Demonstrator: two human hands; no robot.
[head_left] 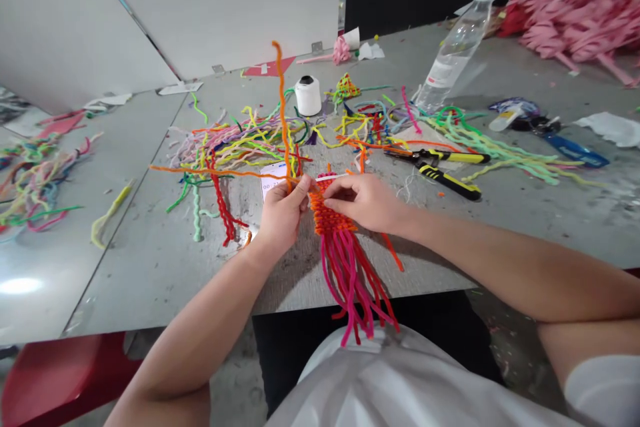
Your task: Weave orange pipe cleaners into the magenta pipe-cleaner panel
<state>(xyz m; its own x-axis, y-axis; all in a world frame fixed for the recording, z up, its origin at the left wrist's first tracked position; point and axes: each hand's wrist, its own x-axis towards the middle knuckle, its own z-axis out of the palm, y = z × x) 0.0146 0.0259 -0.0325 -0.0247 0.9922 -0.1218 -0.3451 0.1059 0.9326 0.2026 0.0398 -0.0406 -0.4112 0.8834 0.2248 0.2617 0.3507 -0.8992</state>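
Note:
A woven orange and red piece lies at the table's front edge, with long pink and red strands hanging from its lower end over the edge. My left hand pinches an orange fuzzy stem at the piece's upper left corner; one orange length rises upright and another stretches out to the left. The fingers of my right hand are bent together on the right part of the weave, and what lies between the fingertips is hidden. Behind my left hand, a phone is partly covered.
Colourful stems are heaped behind the hands, near a white thread spool. Yellow-black pliers lie to the right, below a leaning water bottle. Pink loops fill the back right. A red stool stands lower left.

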